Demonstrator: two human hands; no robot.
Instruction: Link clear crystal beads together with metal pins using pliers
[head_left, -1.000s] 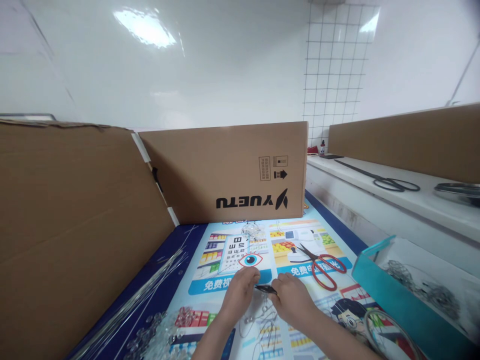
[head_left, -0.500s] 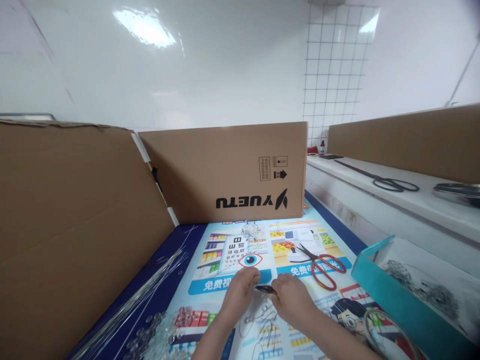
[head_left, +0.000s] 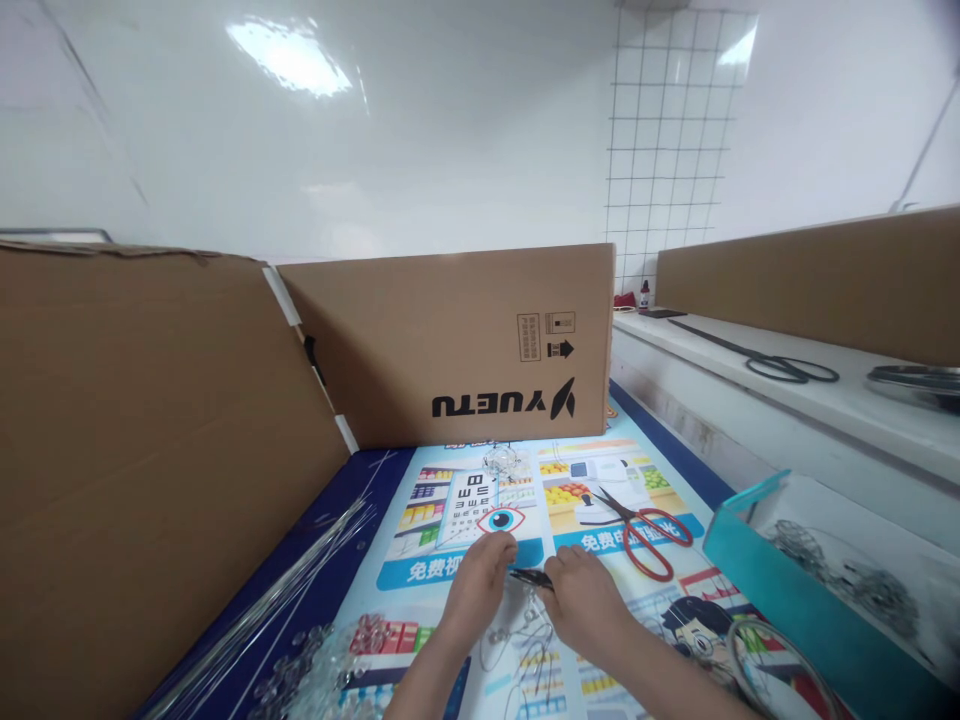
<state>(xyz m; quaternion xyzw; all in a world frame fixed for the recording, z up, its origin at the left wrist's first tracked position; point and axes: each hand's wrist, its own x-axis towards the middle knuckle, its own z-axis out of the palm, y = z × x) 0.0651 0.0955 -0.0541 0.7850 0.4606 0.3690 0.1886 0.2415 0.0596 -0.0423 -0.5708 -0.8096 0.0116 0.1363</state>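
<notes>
My right hand (head_left: 589,597) is closed round a small pair of pliers (head_left: 531,577). Their dark jaws point left toward my left hand (head_left: 482,583). The fingers of that hand are pinched together near the tips of the jaws; whatever lies between them is too small or too hidden to name. Below both hands, thin bent wires (head_left: 536,665) and a few clear beads lie on the printed table cover. A pile of clear beads (head_left: 319,665) spreads out left of my left forearm.
Red-handled scissors (head_left: 652,540) lie beyond my right hand. At right stands a teal box (head_left: 817,600) holding coiled wire pieces. Long straight wires (head_left: 277,600) run along the left edge. Cardboard panels (head_left: 465,345) wall off the back and left. A wire bundle (head_left: 501,462) sits near the back panel.
My left hand has shifted very slightly. The pliers have turned a little in my right hand, and their jaws look a bit further apart than before.
</notes>
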